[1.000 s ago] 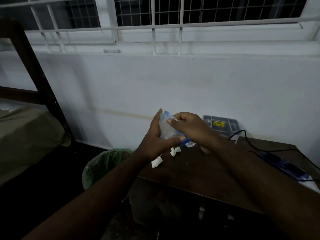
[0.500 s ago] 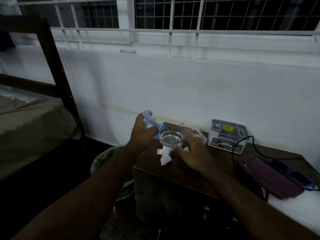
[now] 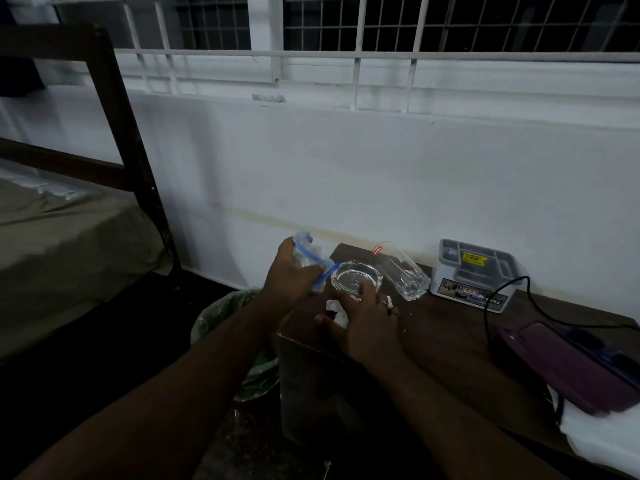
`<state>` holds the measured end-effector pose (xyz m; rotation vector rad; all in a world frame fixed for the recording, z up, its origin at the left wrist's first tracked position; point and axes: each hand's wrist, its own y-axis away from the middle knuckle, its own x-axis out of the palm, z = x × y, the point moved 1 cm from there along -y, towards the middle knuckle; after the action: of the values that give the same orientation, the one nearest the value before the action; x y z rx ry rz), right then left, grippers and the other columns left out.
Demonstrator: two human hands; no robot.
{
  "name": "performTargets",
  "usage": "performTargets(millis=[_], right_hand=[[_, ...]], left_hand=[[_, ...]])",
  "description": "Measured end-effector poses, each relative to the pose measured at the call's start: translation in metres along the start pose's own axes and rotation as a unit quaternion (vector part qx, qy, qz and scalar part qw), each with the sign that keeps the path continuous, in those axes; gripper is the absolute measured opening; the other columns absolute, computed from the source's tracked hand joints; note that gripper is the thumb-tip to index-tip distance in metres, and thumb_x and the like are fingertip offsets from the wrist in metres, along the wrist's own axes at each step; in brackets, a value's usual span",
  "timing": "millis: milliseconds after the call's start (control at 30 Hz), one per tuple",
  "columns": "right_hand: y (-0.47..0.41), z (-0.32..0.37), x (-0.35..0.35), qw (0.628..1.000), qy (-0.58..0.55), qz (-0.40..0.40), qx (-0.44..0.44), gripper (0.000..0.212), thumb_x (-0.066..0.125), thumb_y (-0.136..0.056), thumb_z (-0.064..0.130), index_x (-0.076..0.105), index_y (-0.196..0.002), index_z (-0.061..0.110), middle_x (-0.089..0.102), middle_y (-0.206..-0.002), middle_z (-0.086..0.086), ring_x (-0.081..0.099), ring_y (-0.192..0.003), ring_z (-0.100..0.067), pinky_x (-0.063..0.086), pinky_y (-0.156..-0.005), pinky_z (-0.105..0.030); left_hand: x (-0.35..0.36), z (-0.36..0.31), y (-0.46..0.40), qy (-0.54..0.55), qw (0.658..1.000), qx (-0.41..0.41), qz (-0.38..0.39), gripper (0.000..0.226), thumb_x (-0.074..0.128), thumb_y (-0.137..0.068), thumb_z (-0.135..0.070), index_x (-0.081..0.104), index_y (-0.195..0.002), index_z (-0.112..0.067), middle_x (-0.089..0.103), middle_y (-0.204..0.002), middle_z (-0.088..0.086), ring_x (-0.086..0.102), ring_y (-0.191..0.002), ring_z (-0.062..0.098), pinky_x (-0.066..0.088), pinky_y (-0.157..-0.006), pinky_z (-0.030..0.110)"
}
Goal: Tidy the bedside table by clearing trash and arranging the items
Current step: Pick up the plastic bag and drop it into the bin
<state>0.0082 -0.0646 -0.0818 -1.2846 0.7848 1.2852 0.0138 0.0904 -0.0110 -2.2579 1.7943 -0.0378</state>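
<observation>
The crumpled plastic wrapper [image 3: 309, 260] with the blue strip is balled up in the left hand [image 3: 290, 276], fingers curled tight round it, just off the table's left edge and above the green-lined bin [image 3: 221, 317]. The right hand [image 3: 366, 326] is spread flat with nothing gripped, fingers splayed over white tissue scraps [image 3: 335, 310] on the bedside table [image 3: 450, 344], fingertips touching the glass ashtray [image 3: 356, 279]. Risky bit – that ashtray sits near the corner, and a tumbler [image 3: 404, 276] lies on its side just behind it. A careless sweep for the tissue could nudge either off or roll the glass into the grey box [image 3: 472, 279] – scraps might scatter too.
</observation>
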Motion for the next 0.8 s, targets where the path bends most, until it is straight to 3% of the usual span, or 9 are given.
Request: performTargets(millis=[133,233,300,367,533,600,667,733,800], right_hand=[[-0.008,-0.001,0.003,1.000,-0.020,0.001,0.011,0.049,0.037,-0.088,0.071,0.049,-0.128,0.044,0.029,-0.151,-0.005,0.035,-0.133,-0.036,0.032,-0.106,-0.056],[-0.010,-0.002,0.002,0.999,-0.040,-0.020,0.015,0.041,0.044,-0.089,0.063,0.054,-0.121,0.039,0.035,-0.144,-0.005,0.042,-0.126,-0.033,0.039,-0.100,-0.051],[-0.012,-0.004,0.000,0.999,-0.031,-0.039,0.002,0.039,0.048,-0.088,0.060,0.057,-0.116,0.035,0.041,-0.135,-0.006,0.049,-0.118,-0.030,0.047,-0.094,-0.046],[-0.015,-0.009,-0.001,0.998,-0.024,-0.054,-0.018,0.035,0.051,-0.089,0.056,0.061,-0.108,0.028,0.047,-0.127,-0.006,0.056,-0.109,-0.027,0.051,-0.087,-0.040],[-0.022,-0.020,0.000,0.996,-0.037,-0.052,-0.065,0.041,0.052,-0.090,0.054,0.062,-0.075,0.017,0.056,-0.119,-0.007,0.061,-0.097,-0.025,0.049,-0.075,-0.037],[-0.024,-0.024,-0.001,0.996,-0.037,-0.047,-0.069,0.049,0.050,-0.090,0.058,0.050,-0.059,0.020,0.059,-0.098,-0.002,0.061,-0.084,-0.023,0.045,-0.068,-0.034],[-0.024,-0.024,-0.004,0.995,-0.045,-0.041,-0.073,0.057,0.050,-0.090,0.060,0.037,-0.050,0.022,0.046,-0.067,0.007,0.052,-0.066,-0.015,0.038,-0.062,-0.030],[-0.026,-0.026,-0.007,0.992,-0.074,-0.052,-0.087,0.061,0.053,-0.090,0.056,0.032,-0.045,0.021,0.035,-0.052,0.006,0.040,-0.054,-0.011,0.031,-0.060,-0.029],[-0.029,-0.033,-0.011,0.982,-0.156,-0.070,-0.076,0.063,0.055,-0.092,0.049,0.039,-0.044,0.013,0.037,-0.046,0.000,0.038,-0.047,-0.013,0.029,-0.057,-0.031]], left_hand=[[-0.005,0.007,-0.001,-0.007,1.000,-0.005,0.012,0.060,0.072,-0.083,-0.005,0.043,-0.134,-0.016,0.051,-0.120,0.000,0.055,-0.109,0.021,0.056,-0.090,0.045],[-0.009,0.015,-0.004,-0.012,1.000,-0.006,0.022,0.060,0.072,-0.082,-0.006,0.044,-0.132,-0.021,0.051,-0.120,-0.003,0.056,-0.106,0.019,0.058,-0.084,0.044],[-0.011,0.019,-0.005,-0.008,1.000,-0.008,0.028,0.058,0.073,-0.081,-0.006,0.045,-0.128,-0.027,0.051,-0.117,-0.007,0.057,-0.100,0.014,0.061,-0.072,0.036],[-0.014,0.022,-0.004,0.006,0.999,-0.015,0.031,0.056,0.074,-0.081,-0.006,0.045,-0.121,-0.032,0.052,-0.110,-0.011,0.058,-0.093,0.010,0.058,-0.057,0.024],[-0.024,0.028,0.001,0.026,0.999,-0.034,0.033,0.054,0.074,-0.081,-0.006,0.047,-0.119,-0.034,0.055,-0.109,-0.007,0.061,-0.092,0.012,0.055,-0.052,0.020],[-0.027,0.029,0.002,0.021,0.999,-0.038,0.032,0.055,0.074,-0.081,-0.008,0.047,-0.123,-0.031,0.056,-0.115,-0.001,0.061,-0.098,0.016,0.060,-0.060,0.027],[-0.029,0.028,0.004,0.014,0.999,-0.040,0.029,0.057,0.074,-0.081,-0.007,0.047,-0.127,-0.026,0.056,-0.119,0.003,0.061,-0.103,0.021,0.061,-0.069,0.035],[-0.029,0.025,0.006,0.024,0.998,-0.046,0.032,0.057,0.073,-0.081,-0.006,0.047,-0.128,-0.025,0.057,-0.118,0.005,0.063,-0.101,0.023,0.061,-0.065,0.035],[-0.031,0.024,0.008,0.035,0.998,-0.047,0.038,0.055,0.073,-0.081,-0.006,0.048,-0.126,-0.026,0.057,-0.116,0.007,0.064,-0.097,0.022,0.060,-0.059,0.032]])
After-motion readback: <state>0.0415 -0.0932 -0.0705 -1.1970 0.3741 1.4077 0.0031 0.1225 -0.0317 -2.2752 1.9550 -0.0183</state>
